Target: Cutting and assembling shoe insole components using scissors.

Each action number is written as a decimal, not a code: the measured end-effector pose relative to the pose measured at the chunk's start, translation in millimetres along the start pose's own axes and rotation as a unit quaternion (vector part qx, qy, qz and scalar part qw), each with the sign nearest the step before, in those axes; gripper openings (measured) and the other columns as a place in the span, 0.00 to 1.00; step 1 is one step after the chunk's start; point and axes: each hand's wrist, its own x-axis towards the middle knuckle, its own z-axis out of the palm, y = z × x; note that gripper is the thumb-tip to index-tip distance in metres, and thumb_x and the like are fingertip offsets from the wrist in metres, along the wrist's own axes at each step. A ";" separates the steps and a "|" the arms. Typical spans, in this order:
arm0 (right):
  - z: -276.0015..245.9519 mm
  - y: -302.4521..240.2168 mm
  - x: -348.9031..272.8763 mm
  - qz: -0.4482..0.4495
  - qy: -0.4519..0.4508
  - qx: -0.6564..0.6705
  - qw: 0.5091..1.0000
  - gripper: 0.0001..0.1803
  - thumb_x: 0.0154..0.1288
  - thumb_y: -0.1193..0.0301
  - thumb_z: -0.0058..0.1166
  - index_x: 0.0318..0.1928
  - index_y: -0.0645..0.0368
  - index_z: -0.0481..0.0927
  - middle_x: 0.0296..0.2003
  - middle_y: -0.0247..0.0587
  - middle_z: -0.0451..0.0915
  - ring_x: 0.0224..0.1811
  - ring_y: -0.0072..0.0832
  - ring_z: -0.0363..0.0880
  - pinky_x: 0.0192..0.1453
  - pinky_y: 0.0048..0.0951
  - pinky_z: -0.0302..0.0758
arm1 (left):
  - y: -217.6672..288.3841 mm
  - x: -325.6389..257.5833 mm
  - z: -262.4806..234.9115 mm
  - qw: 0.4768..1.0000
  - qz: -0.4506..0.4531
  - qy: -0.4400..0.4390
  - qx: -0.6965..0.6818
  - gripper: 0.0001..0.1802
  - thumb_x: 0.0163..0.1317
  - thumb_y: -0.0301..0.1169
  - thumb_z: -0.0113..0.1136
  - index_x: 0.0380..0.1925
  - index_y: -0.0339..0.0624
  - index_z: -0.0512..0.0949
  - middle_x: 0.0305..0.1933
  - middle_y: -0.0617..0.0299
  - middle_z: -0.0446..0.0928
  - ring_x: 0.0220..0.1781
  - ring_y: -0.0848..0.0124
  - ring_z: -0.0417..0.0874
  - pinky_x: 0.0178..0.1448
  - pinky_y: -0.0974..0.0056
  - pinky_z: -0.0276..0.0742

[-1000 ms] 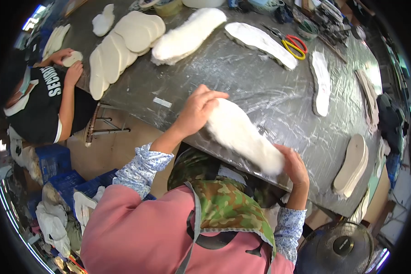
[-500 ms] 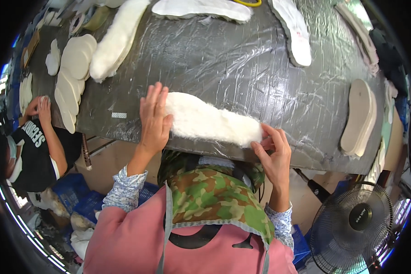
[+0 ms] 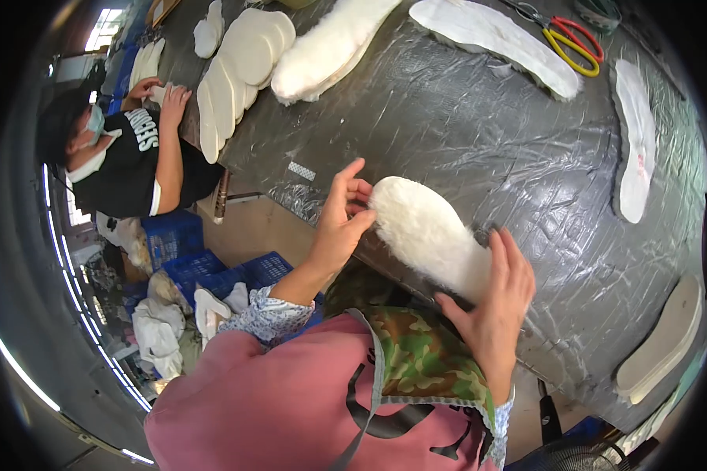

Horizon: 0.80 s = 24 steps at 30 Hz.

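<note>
A white fleecy insole [image 3: 428, 235] is held between both my hands over the near edge of the plastic-covered table [image 3: 479, 141]. My left hand [image 3: 339, 224] pinches its toe end with the fingers. Cupped around its heel end is my right hand [image 3: 493, 302], palm against the fleece. The insole lies slanted, its far part resting on or just above the table; I cannot tell which.
More insoles lie on the table: a fleecy one [image 3: 330, 47], a stack of flat ones [image 3: 232, 74], singles [image 3: 495, 43] [image 3: 635, 137] [image 3: 664, 341]. Yellow-and-red scissors [image 3: 567, 38] sit at the back. A person in a black shirt [image 3: 126, 153] works at the left. Blue crates [image 3: 204, 259] stand below.
The view has swung and the insole now lies slanted. My left hand shifted from flat on the fleece to pinching the toe end; my right hand stays on the heel end.
</note>
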 end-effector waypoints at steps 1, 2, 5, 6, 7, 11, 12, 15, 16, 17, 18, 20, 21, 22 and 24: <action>8.3 -7.3 11.1 -0.035 0.000 0.028 0.999 0.53 0.38 0.69 0.76 0.68 0.59 0.64 0.64 0.52 0.67 0.64 0.50 0.67 0.68 0.47 0.60 | -1.9 -1.2 0.7 0.999 -0.006 -0.013 -0.044 0.40 0.59 0.15 0.53 0.73 0.45 0.57 0.53 0.62 0.67 0.50 0.75 0.71 0.55 0.70 0.71; 17.3 -14.0 21.9 -0.070 -0.001 0.056 0.996 0.51 0.43 0.68 0.75 0.69 0.59 0.63 0.64 0.52 0.67 0.63 0.50 0.67 0.67 0.47 0.61 | -3.2 -2.2 1.5 0.996 -0.010 -0.027 -0.089 0.40 0.58 0.14 0.53 0.72 0.45 0.58 0.52 0.63 0.67 0.50 0.76 0.71 0.54 0.71 0.71; 38.3 -26.6 49.9 -0.074 0.030 0.078 0.994 0.39 0.56 0.67 0.67 0.67 0.61 0.66 0.60 0.53 0.72 0.60 0.49 0.71 0.64 0.47 0.64 | 4.1 -6.5 11.4 0.981 0.002 -0.044 -0.191 0.40 0.58 0.13 0.52 0.72 0.44 0.58 0.49 0.65 0.66 0.49 0.77 0.71 0.54 0.71 0.70; 40.9 -26.5 56.2 -0.077 0.030 0.061 0.995 0.39 0.56 0.67 0.67 0.67 0.61 0.66 0.60 0.53 0.72 0.60 0.49 0.71 0.64 0.47 0.64 | 8.4 -8.2 13.7 0.972 0.013 -0.055 -0.228 0.39 0.58 0.13 0.52 0.72 0.44 0.58 0.48 0.66 0.66 0.48 0.77 0.70 0.54 0.71 0.70; 41.7 -25.3 61.6 -0.070 0.001 0.109 0.992 0.33 0.60 0.67 0.64 0.64 0.62 0.69 0.56 0.54 0.75 0.58 0.49 0.72 0.62 0.46 0.66 | 15.1 -9.9 15.0 0.967 0.026 -0.073 -0.242 0.39 0.59 0.14 0.52 0.72 0.42 0.57 0.49 0.65 0.65 0.49 0.77 0.70 0.55 0.70 0.70; 15.8 -27.1 67.2 -0.003 -0.088 0.299 0.950 0.16 0.64 0.71 0.57 0.51 0.64 0.78 0.44 0.45 0.79 0.47 0.33 0.77 0.54 0.33 0.71 | 24.1 -17.0 22.8 0.942 0.145 -0.116 -0.280 0.39 0.62 0.19 0.56 0.72 0.39 0.54 0.53 0.61 0.65 0.55 0.72 0.70 0.62 0.66 0.67; 7.1 -28.5 66.6 0.044 -0.115 0.417 0.901 0.14 0.64 0.72 0.57 0.48 0.64 0.78 0.43 0.41 0.79 0.45 0.27 0.76 0.52 0.29 0.70 | 26.4 -18.4 24.5 0.934 0.154 -0.117 -0.300 0.39 0.62 0.19 0.56 0.72 0.39 0.54 0.53 0.61 0.65 0.55 0.72 0.70 0.62 0.66 0.67; -16.8 -33.4 61.2 -0.009 -0.066 0.433 0.899 0.10 0.60 0.76 0.54 0.42 0.65 0.78 0.40 0.36 0.77 0.43 0.22 0.73 0.49 0.25 0.69 | 32.3 -15.7 26.6 0.925 0.221 -0.172 -0.258 0.30 0.66 0.27 0.57 0.67 0.36 0.61 0.61 0.56 0.66 0.64 0.66 0.67 0.68 0.61 0.62; -24.3 -35.1 59.9 -0.062 -0.047 0.439 0.895 0.09 0.58 0.78 0.53 0.41 0.64 0.78 0.39 0.37 0.77 0.43 0.23 0.74 0.49 0.26 0.69 | 36.1 -15.1 26.6 0.924 0.242 -0.182 -0.234 0.22 0.66 0.29 0.57 0.59 0.36 0.68 0.58 0.56 0.67 0.63 0.66 0.68 0.68 0.61 0.62; -31.3 -42.4 57.5 -0.077 -0.035 0.444 0.892 0.10 0.54 0.80 0.51 0.38 0.64 0.78 0.39 0.39 0.77 0.43 0.26 0.74 0.50 0.27 0.69 | 39.0 -13.6 27.2 0.915 0.269 -0.186 -0.238 0.18 0.67 0.29 0.57 0.55 0.37 0.70 0.56 0.56 0.68 0.61 0.66 0.69 0.68 0.61 0.62; -36.0 -48.0 55.0 -0.081 -0.030 0.429 0.899 0.10 0.54 0.80 0.51 0.38 0.64 0.78 0.39 0.39 0.77 0.43 0.26 0.74 0.50 0.27 0.69 | 42.4 -13.2 28.2 0.905 0.295 -0.190 -0.241 0.14 0.67 0.29 0.57 0.51 0.38 0.73 0.54 0.56 0.68 0.60 0.67 0.70 0.67 0.61 0.62; -42.3 -56.9 48.6 -0.137 0.008 0.431 0.892 0.10 0.51 0.81 0.51 0.37 0.63 0.78 0.39 0.40 0.77 0.43 0.27 0.74 0.49 0.28 0.69 | 57.3 -13.5 25.1 0.895 0.327 -0.175 -0.248 0.13 0.61 0.21 0.56 0.47 0.40 0.74 0.52 0.56 0.70 0.58 0.65 0.72 0.64 0.60 0.65; -44.8 -60.8 46.5 -0.146 0.016 0.422 0.895 0.10 0.50 0.81 0.51 0.36 0.61 0.78 0.39 0.40 0.78 0.44 0.27 0.76 0.58 0.34 0.68 | 64.1 -13.7 23.2 0.892 0.348 -0.157 -0.242 0.16 0.55 0.13 0.55 0.42 0.41 0.75 0.49 0.57 0.71 0.55 0.64 0.74 0.61 0.60 0.69; -46.3 -64.1 45.3 -0.148 0.020 0.413 0.898 0.10 0.50 0.81 0.51 0.36 0.61 0.78 0.39 0.40 0.78 0.44 0.27 0.76 0.58 0.34 0.68 | 68.3 -12.9 22.4 0.887 0.354 -0.160 -0.249 0.16 0.55 0.13 0.55 0.42 0.41 0.75 0.49 0.57 0.71 0.55 0.64 0.74 0.61 0.60 0.69; -46.2 -67.8 45.1 -0.187 0.051 0.398 0.897 0.10 0.49 0.82 0.51 0.34 0.59 0.78 0.40 0.39 0.78 0.45 0.29 0.77 0.70 0.42 0.60 | 76.2 -8.6 19.2 0.874 0.391 -0.139 -0.254 0.06 0.64 0.21 0.56 0.40 0.42 0.74 0.48 0.58 0.69 0.56 0.64 0.73 0.63 0.58 0.68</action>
